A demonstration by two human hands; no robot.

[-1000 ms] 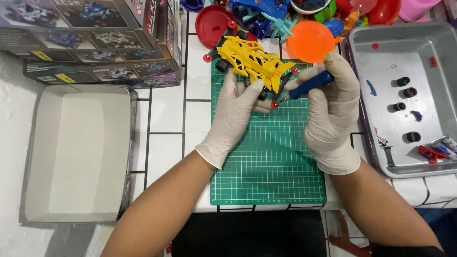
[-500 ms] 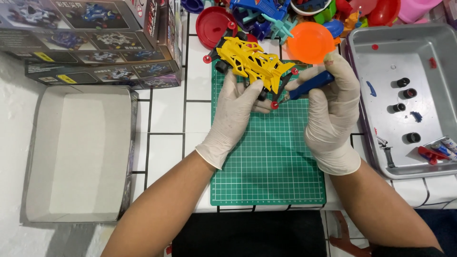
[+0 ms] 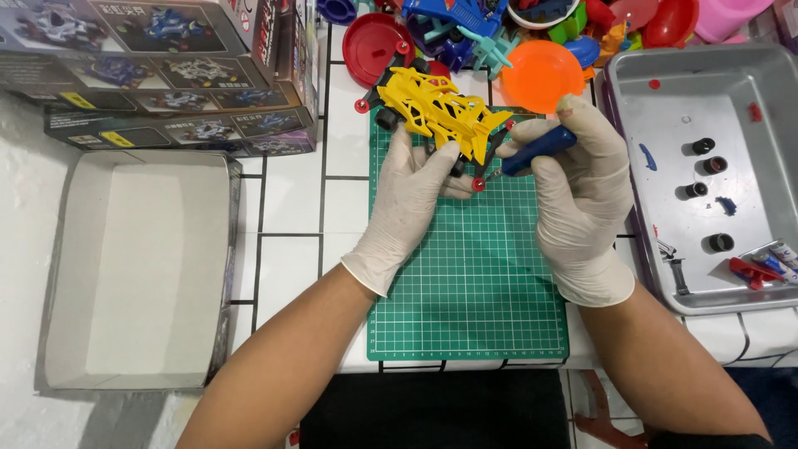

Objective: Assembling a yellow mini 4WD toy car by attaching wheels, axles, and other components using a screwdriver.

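White tiles carry a green cutting mat (image 3: 465, 283). Above its far edge, the left hand (image 3: 411, 195) grips the yellow toy car (image 3: 436, 112) steady; the right hand (image 3: 582, 179) pinches a blue screwdriver (image 3: 536, 150), tip seemingly at its rear.

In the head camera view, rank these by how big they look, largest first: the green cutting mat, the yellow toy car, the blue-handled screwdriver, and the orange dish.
1. green cutting mat
2. yellow toy car
3. orange dish and blue-handled screwdriver: too close to rank; the right hand hides part of the screwdriver.
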